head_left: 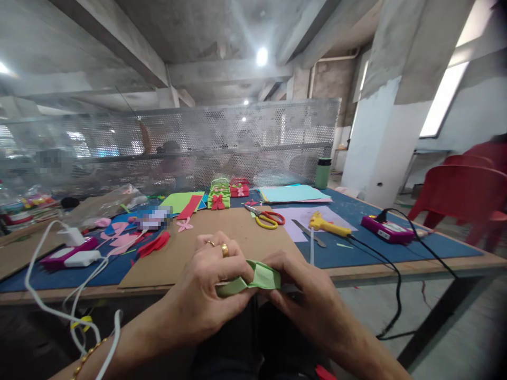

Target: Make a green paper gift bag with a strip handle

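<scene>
Both my hands hold a folded piece of light green paper [257,277] just in front of the table's near edge. My left hand [209,287] pinches its left side, fingers closed, with two rings showing. From the right, my right hand [304,293] grips the other side with curled fingers. The paper is partly hidden between my fingers. A brown cardboard sheet [222,237] lies on the table right behind my hands.
On the blue-covered table [435,245] lie scissors [266,217], a yellow glue gun [328,225] with a black cable, a craft knife [309,233], pink paper cut-outs [122,240], small green and pink paper boxes [220,196], stacked coloured sheets [295,193]. Red chairs [463,198] stand right.
</scene>
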`<move>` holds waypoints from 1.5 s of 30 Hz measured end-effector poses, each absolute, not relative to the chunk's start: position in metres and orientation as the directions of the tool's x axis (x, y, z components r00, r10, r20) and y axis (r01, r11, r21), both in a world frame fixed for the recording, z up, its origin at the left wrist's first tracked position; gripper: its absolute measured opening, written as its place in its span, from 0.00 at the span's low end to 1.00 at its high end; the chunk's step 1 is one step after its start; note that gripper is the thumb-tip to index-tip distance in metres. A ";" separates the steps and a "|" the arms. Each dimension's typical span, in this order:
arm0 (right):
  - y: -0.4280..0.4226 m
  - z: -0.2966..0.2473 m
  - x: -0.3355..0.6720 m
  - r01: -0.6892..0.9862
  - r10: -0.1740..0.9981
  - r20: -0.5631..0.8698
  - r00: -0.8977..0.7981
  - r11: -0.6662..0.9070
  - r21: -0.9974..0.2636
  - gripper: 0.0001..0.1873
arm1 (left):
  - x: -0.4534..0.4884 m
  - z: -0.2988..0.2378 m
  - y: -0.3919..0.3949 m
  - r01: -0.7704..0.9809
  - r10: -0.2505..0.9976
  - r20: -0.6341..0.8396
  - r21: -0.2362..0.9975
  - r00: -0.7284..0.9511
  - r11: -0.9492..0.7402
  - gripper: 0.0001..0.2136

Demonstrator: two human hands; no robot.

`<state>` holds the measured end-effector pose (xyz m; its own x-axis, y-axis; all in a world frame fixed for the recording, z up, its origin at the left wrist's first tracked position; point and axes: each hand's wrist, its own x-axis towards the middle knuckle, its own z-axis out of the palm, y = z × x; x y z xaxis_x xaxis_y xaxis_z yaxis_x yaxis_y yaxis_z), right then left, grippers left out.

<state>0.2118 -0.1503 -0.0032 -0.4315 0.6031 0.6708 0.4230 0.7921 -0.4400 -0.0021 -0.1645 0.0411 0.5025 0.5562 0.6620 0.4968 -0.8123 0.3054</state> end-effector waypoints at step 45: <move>-0.153 -0.008 0.216 0.406 0.654 0.639 -0.405 0.755 -0.515 0.06 | -0.029 0.046 -0.190 0.724 0.452 0.806 0.042 0.382 -0.688 0.29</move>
